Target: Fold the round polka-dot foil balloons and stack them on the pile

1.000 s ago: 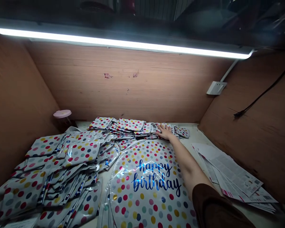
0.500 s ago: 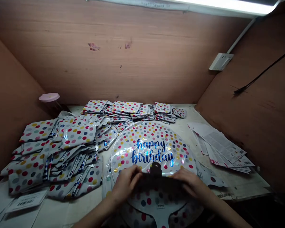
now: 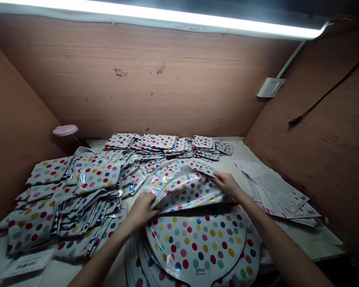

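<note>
A flat foil balloon (image 3: 194, 243), white with coloured dots and a "prima" mark near its neck, lies on top of a stack of the same flat balloons (image 3: 134, 255) in front of me. Its far part is bent up into a curved flap (image 3: 188, 193). My left hand (image 3: 143, 208) pinches the flap's left end between thumb and fingers. Gripping the right end, higher and farther away, is my right hand (image 3: 227, 185). The flap covers most of the blue lettering beneath it.
Folded dotted balloons are heaped at left (image 3: 98, 175) and in low piles along the back (image 3: 158, 142). Printed paper sheets (image 3: 281, 191) lie at right. A pink-lidded container (image 3: 65, 130) stands back left. A barcode card (image 3: 28, 263) lies front left. Wooden panels (image 3: 167, 91) enclose the table.
Both hands have moved away from me and up, the left also leftward. The balloon's far part now stands as a raised flap, hiding the "happy birthday" print. The view has tilted slightly upward.
</note>
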`<state>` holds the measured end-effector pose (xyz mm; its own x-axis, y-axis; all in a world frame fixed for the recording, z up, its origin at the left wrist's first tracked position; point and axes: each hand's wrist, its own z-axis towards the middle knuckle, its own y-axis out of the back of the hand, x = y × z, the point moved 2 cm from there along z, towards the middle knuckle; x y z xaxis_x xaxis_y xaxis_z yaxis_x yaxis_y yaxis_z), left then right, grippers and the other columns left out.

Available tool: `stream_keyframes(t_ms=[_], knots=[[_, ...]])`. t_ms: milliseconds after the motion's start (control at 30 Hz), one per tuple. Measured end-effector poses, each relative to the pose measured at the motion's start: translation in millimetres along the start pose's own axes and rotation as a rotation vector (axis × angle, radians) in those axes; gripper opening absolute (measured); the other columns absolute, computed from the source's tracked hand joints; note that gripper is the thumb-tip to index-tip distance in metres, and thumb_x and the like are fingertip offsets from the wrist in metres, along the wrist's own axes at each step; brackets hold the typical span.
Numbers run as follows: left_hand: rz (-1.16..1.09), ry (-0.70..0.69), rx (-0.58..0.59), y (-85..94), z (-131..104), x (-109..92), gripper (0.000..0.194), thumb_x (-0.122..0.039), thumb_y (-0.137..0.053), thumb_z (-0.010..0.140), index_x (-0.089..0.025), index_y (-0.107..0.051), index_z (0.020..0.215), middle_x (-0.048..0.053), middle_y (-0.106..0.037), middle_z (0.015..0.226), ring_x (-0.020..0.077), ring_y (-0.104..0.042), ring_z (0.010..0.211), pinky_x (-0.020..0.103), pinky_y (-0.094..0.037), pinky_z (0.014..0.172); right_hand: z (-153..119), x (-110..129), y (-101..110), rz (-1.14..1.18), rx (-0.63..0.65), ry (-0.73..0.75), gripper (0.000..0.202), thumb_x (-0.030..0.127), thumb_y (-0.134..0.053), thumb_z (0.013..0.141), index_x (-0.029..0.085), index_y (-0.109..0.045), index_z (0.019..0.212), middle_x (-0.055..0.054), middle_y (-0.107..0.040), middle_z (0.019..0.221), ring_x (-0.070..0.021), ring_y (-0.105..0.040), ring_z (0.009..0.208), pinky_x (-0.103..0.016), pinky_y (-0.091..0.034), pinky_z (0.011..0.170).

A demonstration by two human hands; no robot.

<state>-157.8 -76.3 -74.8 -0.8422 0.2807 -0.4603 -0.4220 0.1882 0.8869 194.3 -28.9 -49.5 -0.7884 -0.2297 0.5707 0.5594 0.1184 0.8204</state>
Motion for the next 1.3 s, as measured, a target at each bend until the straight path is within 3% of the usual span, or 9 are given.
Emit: stream_keyframes(t_ms=[67, 167, 467, 600, 667, 867, 1033, 1167, 1300], knots=[[-0.153, -0.145, 0.17, 10.4, -17, 21, 0.021, -0.027, -0.054, 0.078, -0.021, -0.066, 0.095, 0.007, -0.065, 0.108, 0.0244, -0.058, 0.104, 0.033, -0.044, 0.092, -37, -2, 5, 0.092, 0.136, 0.112, 0.028, 0.046, -0.06, 0.079, 0.019, -0.064, 0.084, -0.002, -0.065, 0.082, -0.0181, -0.058, 0.076, -0.025, -0.045, 0.07], [-0.274, -0.12, 0.133, 13.5, -33, 42, 0.027, -0.02, -0.042, 0.082, -0.022, -0.063, 0.098, 0.005, -0.067, 0.104, 0.0211, -0.062, 0.098, 0.029, -0.046, 0.087, -75, -14, -2, 0.24, 0.327, 0.159, 0.02, 0.035, -0.054, 0.082, 0.02, -0.065, 0.087, -0.004, -0.066, 0.092, -0.0207, -0.06, 0.087, -0.029, -0.047, 0.079], [0.21, 0.357, -0.177, -5.6, 31, 22, 0.046, -0.034, -0.034, 0.095, -0.015, -0.043, 0.136, 0.013, -0.069, 0.092, 0.0274, -0.066, 0.081, 0.037, -0.051, 0.072, -17, -51, -36, -0.262, -0.058, -0.489, 0.04, 0.043, -0.035, 0.094, 0.017, -0.065, 0.085, -0.015, -0.069, 0.09, -0.0271, -0.064, 0.085, -0.034, -0.046, 0.072], [0.423, -0.082, -0.291, -20.8, 22, 3, 0.047, -0.034, -0.04, 0.095, -0.022, -0.042, 0.14, 0.014, -0.048, 0.138, 0.0311, -0.048, 0.124, 0.047, -0.04, 0.101, -9, -44, -27, -0.34, -0.04, -0.567, 0.039, 0.045, -0.039, 0.093, 0.017, -0.066, 0.088, -0.016, -0.069, 0.092, -0.0293, -0.065, 0.086, -0.037, -0.048, 0.071], [0.393, -0.308, -0.184, -30.4, 13, 1, 0.051, -0.046, -0.046, 0.091, -0.027, -0.044, 0.139, 0.008, -0.039, 0.147, 0.033, -0.032, 0.136, 0.051, -0.031, 0.109, -18, -35, -20, -0.38, -0.083, -0.509, 0.039, 0.045, -0.04, 0.092, 0.015, -0.063, 0.103, -0.018, -0.067, 0.102, -0.0315, -0.063, 0.095, -0.041, -0.048, 0.078], [0.243, -0.37, 0.018, -22.7, 11, 15, 0.061, -0.045, -0.05, 0.088, -0.025, -0.035, 0.144, 0.005, -0.033, 0.151, 0.0299, -0.028, 0.139, 0.049, -0.03, 0.111, -56, -17, -23, -0.39, 0.052, 0.382, 0.038, 0.025, -0.054, 0.081, 0.019, -0.059, 0.118, -0.012, -0.054, 0.132, -0.0282, -0.047, 0.125, -0.044, -0.038, 0.105], [0.057, -0.295, 0.068, 1.5, 21, 41, 0.066, -0.009, -0.046, 0.073, -0.019, -0.047, 0.138, 0.005, -0.043, 0.145, 0.0196, -0.042, 0.132, 0.035, -0.033, 0.112, -50, -50, -18, -0.098, 0.005, 0.321, 0.031, 0.016, -0.043, 0.082, 0.017, -0.064, 0.106, -0.012, -0.061, 0.124, -0.0234, -0.054, 0.119, -0.042, -0.042, 0.103], [-0.107, -0.121, 0.037, 20.9, 31, 61, 0.053, -0.008, -0.04, 0.069, -0.019, -0.066, 0.114, 0.002, -0.063, 0.123, 0.0171, -0.057, 0.116, 0.031, -0.04, 0.106, -44, -73, -10, 0.177, 0.126, 0.158, 0.031, 0.021, -0.05, 0.076, 0.019, -0.062, 0.105, -0.01, -0.059, 0.126, -0.0246, -0.053, 0.119, -0.04, -0.042, 0.102], [-0.047, 0.147, -0.093, 28.8, 58, 58, 0.039, -0.012, -0.034, 0.08, -0.017, -0.062, 0.107, 0.004, -0.069, 0.107, 0.0176, -0.063, 0.101, 0.026, -0.048, 0.089, -18, -84, -6, 0.137, -0.087, -0.125, 0.031, 0.039, -0.035, 0.09, 0.019, -0.056, 0.101, -0.007, -0.067, 0.097, -0.022, -0.063, 0.093, -0.034, -0.05, 0.083]])
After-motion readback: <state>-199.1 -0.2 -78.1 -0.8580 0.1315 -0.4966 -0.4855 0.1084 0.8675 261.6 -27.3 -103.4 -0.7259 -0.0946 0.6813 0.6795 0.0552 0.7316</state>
